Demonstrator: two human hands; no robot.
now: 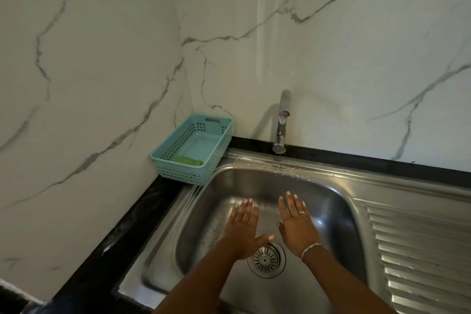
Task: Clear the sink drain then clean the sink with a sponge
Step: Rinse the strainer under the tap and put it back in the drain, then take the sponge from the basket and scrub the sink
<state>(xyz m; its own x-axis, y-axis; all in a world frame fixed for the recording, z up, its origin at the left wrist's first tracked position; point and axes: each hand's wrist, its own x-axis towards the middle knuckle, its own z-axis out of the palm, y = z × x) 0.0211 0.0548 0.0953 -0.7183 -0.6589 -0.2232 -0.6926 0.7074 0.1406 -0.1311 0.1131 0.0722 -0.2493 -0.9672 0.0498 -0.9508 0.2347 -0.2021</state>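
Note:
A stainless steel sink (328, 201) fills the lower middle of the head view. Its round drain strainer (266, 259) lies at the bottom of the basin and looks free of debris. My left hand (243, 227) and my right hand (297, 224) hover flat over the basin, palms down, fingers apart, holding nothing. The left thumb reaches over the strainer's upper edge. A green sponge (187, 160) lies inside a teal plastic basket (219, 153) at the sink's back left corner.
A chrome tap (281, 122) stands behind the basin with no water running; droplets sit on the rim below it. A ribbed draining board (420, 250) lies to the right. White marble walls meet in the corner, and a black countertop (102, 245) edges the sink.

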